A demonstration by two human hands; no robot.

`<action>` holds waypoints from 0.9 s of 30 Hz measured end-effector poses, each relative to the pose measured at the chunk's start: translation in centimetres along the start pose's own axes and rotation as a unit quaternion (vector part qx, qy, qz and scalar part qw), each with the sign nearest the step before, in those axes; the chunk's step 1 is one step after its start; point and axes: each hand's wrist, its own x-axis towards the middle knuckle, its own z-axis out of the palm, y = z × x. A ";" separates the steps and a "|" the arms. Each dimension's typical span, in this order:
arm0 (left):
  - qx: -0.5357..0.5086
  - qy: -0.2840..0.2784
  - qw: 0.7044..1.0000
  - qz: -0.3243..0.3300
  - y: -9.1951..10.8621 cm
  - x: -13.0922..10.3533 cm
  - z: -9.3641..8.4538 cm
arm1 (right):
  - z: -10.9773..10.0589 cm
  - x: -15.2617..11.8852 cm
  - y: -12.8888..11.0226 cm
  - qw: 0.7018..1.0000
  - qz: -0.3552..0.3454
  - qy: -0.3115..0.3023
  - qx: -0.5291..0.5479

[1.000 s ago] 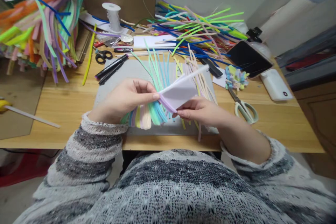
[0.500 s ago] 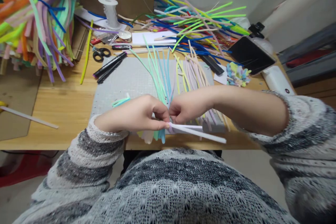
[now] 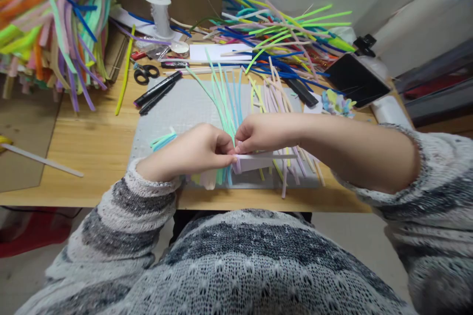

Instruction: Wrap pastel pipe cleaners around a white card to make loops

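Observation:
Over the front of the grey cutting mat [image 3: 177, 103], my left hand [image 3: 201, 152] pinches a lilac pipe cleaner [image 3: 237, 163] between thumb and forefinger. A pale, flat-looking strip [image 3: 258, 160] sticks out to the right from that grip; I cannot tell exactly what it is. My right hand [image 3: 254, 133] touches fingertips with the left and is closed on the same lilac piece, its tip mostly hidden. Mint-green pipe cleaners [image 3: 221, 93] lie just beyond the hands. Short folded green and blue pieces [image 3: 162, 141] rest by my left wrist.
Black markers [image 3: 158, 91] and scissors [image 3: 146, 74] lie left of the mat. A spool [image 3: 159, 15] stands behind. Loose pipe cleaners [image 3: 288, 29] pile up at the back. A large bundle [image 3: 55, 34] fills the left corner; a phone-like dark screen [image 3: 357, 78] leans at right.
The pale strip has swung from slanting down toward me to nearly level. My right hand has shifted slightly up and its fingertips now pinch at the left hand's grip.

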 end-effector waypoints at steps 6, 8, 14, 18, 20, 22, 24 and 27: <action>-0.020 0.000 0.999 -0.028 -0.2 0.1 0.1 | -0.1 0.0 0.2 1.000 0.001 -0.017 0.021; -0.023 -0.006 0.999 -0.035 -0.2 0.1 0.2 | -0.3 -0.1 0.0 0.999 -0.001 -0.024 0.021; -0.025 -0.015 0.998 -0.056 -0.3 0.1 0.2 | 0.0 -0.6 -0.2 0.998 -0.051 -0.021 -0.025; -0.027 -0.007 0.998 -0.052 -0.3 0.0 0.1 | 1.1 -1.1 -0.2 0.995 -0.075 0.060 -0.021; -0.032 -0.006 0.998 -0.051 -0.3 -0.1 0.0 | 1.5 -1.4 -0.2 0.993 -0.077 0.086 0.004; -0.046 -0.010 0.998 -0.050 -0.3 -0.1 0.0 | 1.7 -1.7 -0.2 0.992 -0.086 0.093 0.026; -0.069 -0.019 0.996 -0.044 -0.2 -0.1 0.0 | 1.7 -1.9 -0.1 0.991 -0.097 0.085 0.033; -0.093 -0.036 0.994 -0.034 -0.2 0.0 0.0 | 1.4 -2.1 0.1 0.991 -0.117 0.062 0.031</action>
